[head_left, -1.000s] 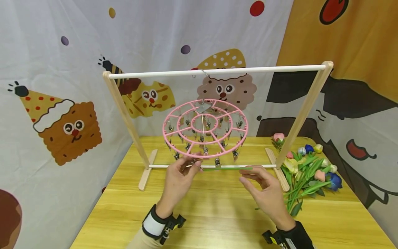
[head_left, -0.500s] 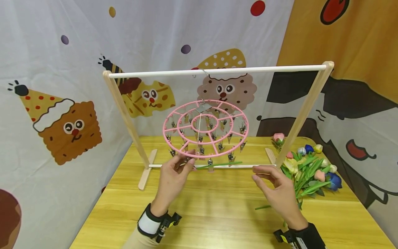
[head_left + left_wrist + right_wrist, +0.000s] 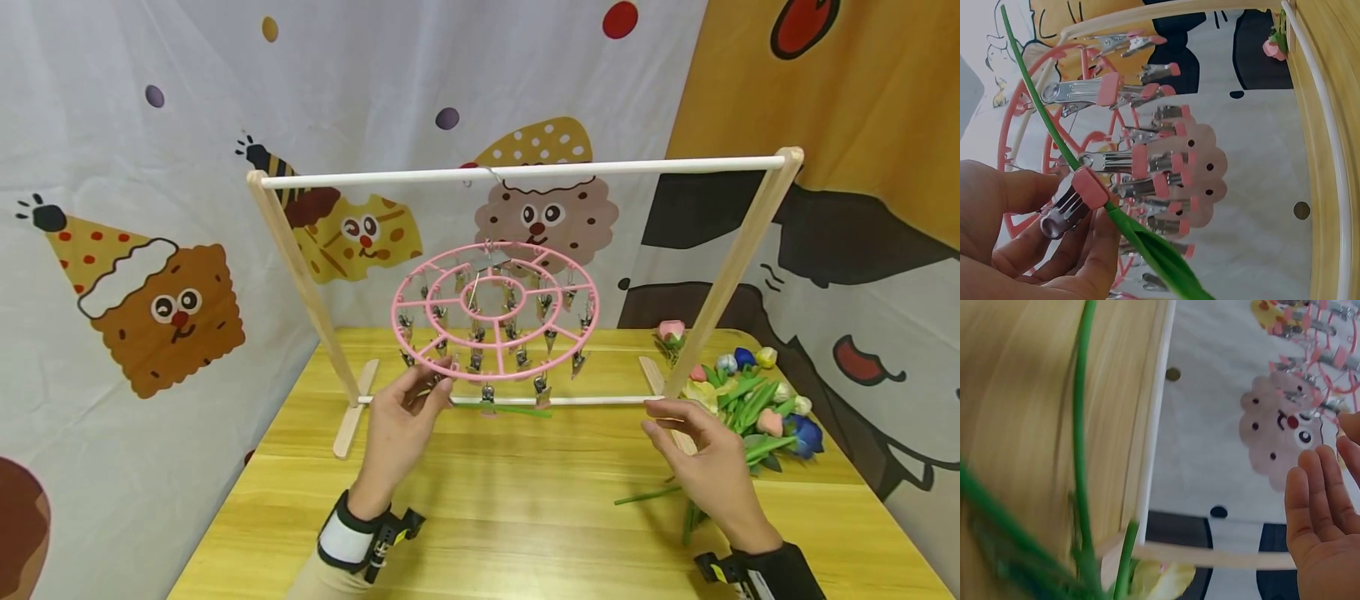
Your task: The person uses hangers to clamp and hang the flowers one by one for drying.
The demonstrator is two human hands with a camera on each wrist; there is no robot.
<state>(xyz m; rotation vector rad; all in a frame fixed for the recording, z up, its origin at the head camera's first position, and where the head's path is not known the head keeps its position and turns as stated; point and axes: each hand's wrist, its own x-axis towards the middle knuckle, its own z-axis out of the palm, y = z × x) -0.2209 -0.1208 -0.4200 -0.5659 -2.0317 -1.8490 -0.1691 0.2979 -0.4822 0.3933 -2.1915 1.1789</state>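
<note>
A pink round hanger (image 3: pixel 495 375) with several dangling metal clips hangs from the white rod (image 3: pixel 600 169) of a wooden stand. At its front left edge, my left hand (image 3: pixel 397 433) pinches one pink-tipped clip (image 3: pixel 1089 187) between thumb and fingers. The clip's pink jaws meet a green artificial flower stem (image 3: pixel 1135 231), which slants across them; a leaf shows toward the lower end, and the flower head is hidden. My right hand (image 3: pixel 705 462) is raised in front of the stand's right leg, fingers loosely bent, with nothing in it.
Artificial flowers (image 3: pixel 772 421) in blue, yellow, pink and white lie on the wooden table (image 3: pixel 510 533) at the right, stems toward the front. The stand's lower white bar (image 3: pixel 600 401) crosses behind my hands. A printed cartoon cloth (image 3: pixel 330 92) hangs behind.
My left hand has moved left with the clip and stem, and the hanger has turned with it. My right hand has moved right, away from the stem and nearer the flowers.
</note>
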